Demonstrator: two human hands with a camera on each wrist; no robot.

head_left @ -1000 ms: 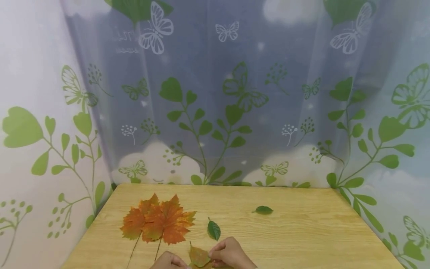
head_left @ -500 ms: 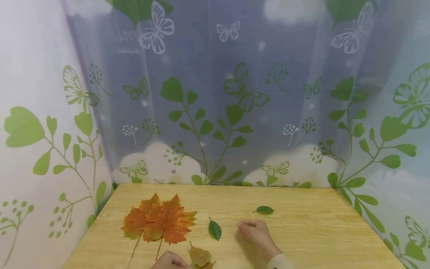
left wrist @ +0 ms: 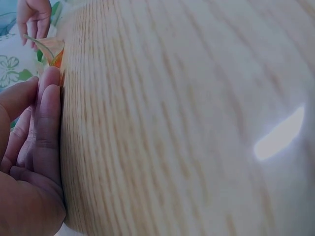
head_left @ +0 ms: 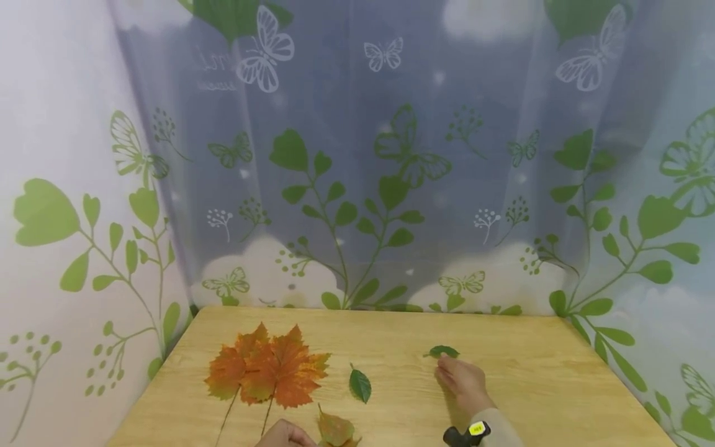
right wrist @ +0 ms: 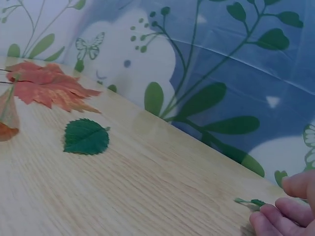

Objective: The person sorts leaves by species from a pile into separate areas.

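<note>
My right hand (head_left: 462, 380) reaches to a small dark green leaf (head_left: 444, 352) at the back right of the table. In the right wrist view its fingertips (right wrist: 268, 211) are right at the leaf, with the thumb raised apart from them. At the front edge of the head view, my left hand (head_left: 286, 433) holds thumb and fingers together at the edge of an orange-green leaf (head_left: 335, 428). This leaf's stem points up, and in the left wrist view the leaf (left wrist: 51, 49) rises from the tabletop beyond the fingertips. Another orange-green leaf lies partly hidden under it.
Several orange maple leaves (head_left: 274, 369) with thin stems lie overlapping on the left of the wooden table (head_left: 519, 347). A second green leaf (head_left: 360, 385) lies near the middle. A curtain (head_left: 357, 186) printed with plants and butterflies hangs behind the table.
My right hand has left the orange-green leaves and moved right and away to the far green leaf. My left hand stays by the orange-green leaves.
</note>
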